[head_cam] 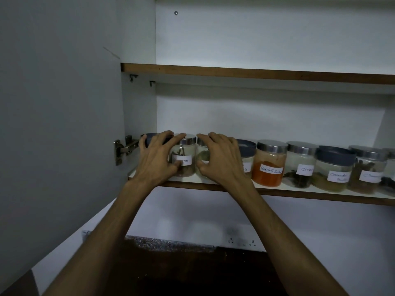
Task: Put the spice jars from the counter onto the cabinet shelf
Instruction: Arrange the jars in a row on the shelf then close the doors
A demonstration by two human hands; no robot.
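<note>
You are at the placing end of the job: both hands are up at the lower cabinet shelf (213, 185), settling jars into the row along its front edge, near the left end by the open cabinet door (59, 114) and its hinge (125, 147).

Going from the left, a dark-lidded jar (154, 136) sits at the shelf's left end, mostly hidden behind your left hand (157, 155). That hand is spread, fingers draped over the dark lid and reaching onto the steel lid of the next jar (186, 159), a clear one with a white label I cannot read; the thumb presses its front. Whether the hand grips that jar or only steadies it I cannot tell.

Just beside it, touching or nearly so, stands a leaf-filled jar (202, 157). Your right hand (218, 159) is cupped on it, fingers over the lid, thumb low on the glass, apparently clasped around it.

Further right the row runs on: a dark-lidded jar partly hidden, the red chilli powder jar (268, 165), the cloves jar (300, 165), a coriander jar (333, 169), and another towards the right edge.

The next move, I judge, calls for nudging these two jars back from the front edge and letting go cleanly without knocking their neighbours. The counter (192, 263) below looks dark; I see no jars on it.
</note>
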